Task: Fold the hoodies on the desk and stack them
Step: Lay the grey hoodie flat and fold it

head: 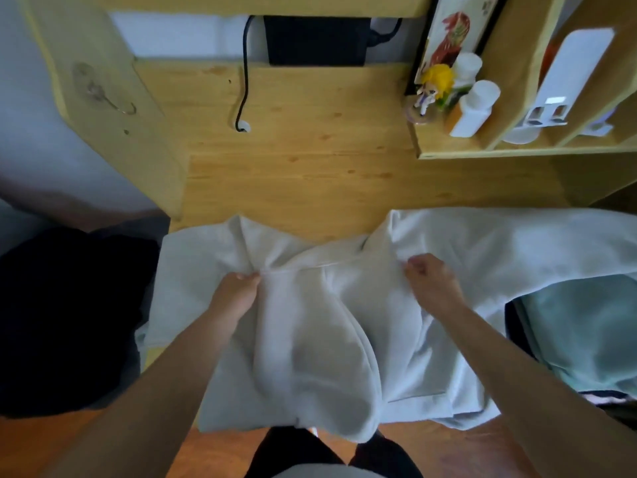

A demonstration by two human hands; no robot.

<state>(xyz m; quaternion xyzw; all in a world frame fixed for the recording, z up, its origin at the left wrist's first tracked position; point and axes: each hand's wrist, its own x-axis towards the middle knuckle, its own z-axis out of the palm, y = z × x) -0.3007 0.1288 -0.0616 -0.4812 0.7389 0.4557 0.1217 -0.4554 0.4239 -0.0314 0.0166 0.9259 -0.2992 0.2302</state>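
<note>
White hoodie (310,326) is pinched at nine and three o'clock by left hand (238,294) and right hand (431,281), seemingly stretched flat on tabletop (310,150) for folding.

A pale pine desk (310,160) fills the middle of the view, its grain running left to right. At 12 o'clock a white wall (179,36) shows behind it, with a black box (315,41) against it and a black cable (244,70) dropping into a grommet hole (243,127) in the desktop. At 10 o'clock stands a wooden side panel (103,98), stained with a dark mark. At 2 o'clock sits a wooden shelf unit (517,98) with upright dividers. An orange-brown wooden floor (41,439) shows at 7 and 5 o'clock. The light is soft and dim.
</note>
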